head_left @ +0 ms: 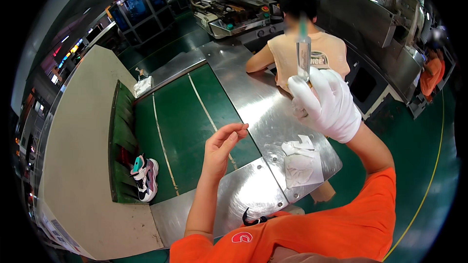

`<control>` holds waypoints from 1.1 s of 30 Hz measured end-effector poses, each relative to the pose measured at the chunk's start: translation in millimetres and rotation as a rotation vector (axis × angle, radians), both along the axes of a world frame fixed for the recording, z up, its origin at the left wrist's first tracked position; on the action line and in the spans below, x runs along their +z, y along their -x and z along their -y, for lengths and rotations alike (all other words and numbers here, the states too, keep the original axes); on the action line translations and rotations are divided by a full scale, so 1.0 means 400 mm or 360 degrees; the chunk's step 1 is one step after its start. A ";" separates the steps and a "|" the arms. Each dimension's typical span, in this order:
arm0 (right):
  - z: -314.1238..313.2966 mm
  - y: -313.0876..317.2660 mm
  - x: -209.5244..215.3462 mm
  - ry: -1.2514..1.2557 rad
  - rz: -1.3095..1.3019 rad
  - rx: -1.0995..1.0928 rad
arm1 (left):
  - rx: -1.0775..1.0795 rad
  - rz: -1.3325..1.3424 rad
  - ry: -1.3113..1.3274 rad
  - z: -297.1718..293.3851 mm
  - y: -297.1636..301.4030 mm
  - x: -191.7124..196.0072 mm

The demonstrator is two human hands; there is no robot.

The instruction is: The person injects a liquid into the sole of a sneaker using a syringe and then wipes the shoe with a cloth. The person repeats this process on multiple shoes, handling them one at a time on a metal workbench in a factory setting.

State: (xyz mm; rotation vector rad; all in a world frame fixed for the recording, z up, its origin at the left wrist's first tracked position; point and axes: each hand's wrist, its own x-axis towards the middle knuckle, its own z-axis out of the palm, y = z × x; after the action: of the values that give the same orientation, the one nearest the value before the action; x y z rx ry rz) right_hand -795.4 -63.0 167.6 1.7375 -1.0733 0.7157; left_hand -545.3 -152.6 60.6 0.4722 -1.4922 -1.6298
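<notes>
right hand (327,104): white-gloved, raised well above the steel table; fingers closed around the lower end of a clear plastic syringe-like tube with a teal plunger (303,51).
tube position: upright, projecting up out of the gloved fist, plunger end topmost.
left hand (222,145): bare, empty, held loosely open with fingers curled and fingertips bunched toward the thumb; raised, touching nothing.
hand spacing: left hand sits lower than and to the left of the right hand; the two are apart.
white crumpled cloth (301,161): lies flat on the shiny steel table surface (253,97), below the right hand and to the right of the left hand.
green conveyor belt with pale lines (180,122): runs beneath and to the left of the left hand.
multicoloured sports shoe, white, black, pink and teal (145,178): rests on the belt, well left of and below the left hand.
other person in a beige shirt (302,51): seated beyond the right hand, behind the tube.
sleeves: orange, short, on both forearms' upper ends.
</notes>
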 end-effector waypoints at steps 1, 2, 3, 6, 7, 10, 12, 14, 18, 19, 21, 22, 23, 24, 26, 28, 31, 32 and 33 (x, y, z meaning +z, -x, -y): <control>-0.014 0.003 -0.002 -0.0199 0.0163 0.0083 | 0.0013 0.0032 0.0013 0.000 -0.001 -0.002; -0.028 0.001 -0.021 -0.0430 0.0344 0.0165 | 0.0023 0.0079 -0.0009 -0.002 -0.009 -0.023; -0.040 0.003 -0.043 -0.0655 0.0532 0.0247 | 0.0052 0.0173 0.0000 -0.001 -0.012 -0.034; -0.137 0.026 -0.202 -0.1642 0.1316 0.0408 | 0.0049 0.0472 -0.0051 -0.023 -0.005 -0.092; -0.181 0.027 -0.244 -0.2106 0.1700 0.0362 | -0.0001 0.0592 -0.0041 -0.041 -0.008 -0.130; -0.310 0.017 -0.489 -0.2372 0.2416 0.0533 | -0.0168 0.0923 0.0025 -0.076 0.011 -0.247; -0.362 -0.011 -0.601 -0.2350 0.3085 0.0764 | -0.0250 0.1134 0.0235 -0.107 0.032 -0.315; -0.377 -0.029 -0.645 -0.2197 0.3330 0.0954 | -0.0293 0.1172 0.0526 -0.130 0.057 -0.375; -0.401 0.015 -0.577 -0.2128 0.3448 0.0848 | -0.0400 0.1092 0.0943 -0.161 0.131 -0.423; -0.415 0.036 -0.566 -0.2126 0.3473 0.0742 | -0.0445 0.1064 0.0945 -0.170 0.153 -0.429; -0.440 0.063 -0.589 -0.1883 0.3585 0.0811 | -0.0488 0.0960 0.1013 -0.184 0.198 -0.432; -0.451 0.072 -0.602 -0.1751 0.3624 0.0926 | -0.0501 0.0900 0.1038 -0.189 0.227 -0.435; -0.458 0.077 -0.612 -0.1617 0.3656 0.1040 | -0.0513 0.0840 0.1060 -0.194 0.254 -0.440; -0.464 0.089 -0.615 -0.1652 0.3698 0.0943 | -0.0536 0.0830 0.1087 -0.199 0.281 -0.449; -0.457 0.114 -0.612 -0.1734 0.3765 0.0776 | -0.0604 0.0774 0.1175 -0.203 0.334 -0.456; -0.455 0.138 -0.624 -0.1690 0.3772 0.0847 | -0.0684 0.0756 0.1232 -0.207 0.377 -0.472; -0.454 0.165 -0.637 -0.1696 0.3774 0.0935 | -0.0768 0.0771 0.1286 -0.212 0.414 -0.493; -0.449 0.169 -0.635 -0.1719 0.3788 0.0942 | -0.0783 0.0756 0.1305 -0.213 0.422 -0.504; -0.444 0.174 -0.633 -0.1743 0.3802 0.0950 | -0.0797 0.0742 0.1323 -0.215 0.429 -0.515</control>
State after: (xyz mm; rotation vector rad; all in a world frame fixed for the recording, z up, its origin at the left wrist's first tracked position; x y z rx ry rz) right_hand -865.2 114.7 -85.6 1.0546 -2.6512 3.4477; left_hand -716.9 -66.7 -145.2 -0.0128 -2.6119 -1.0998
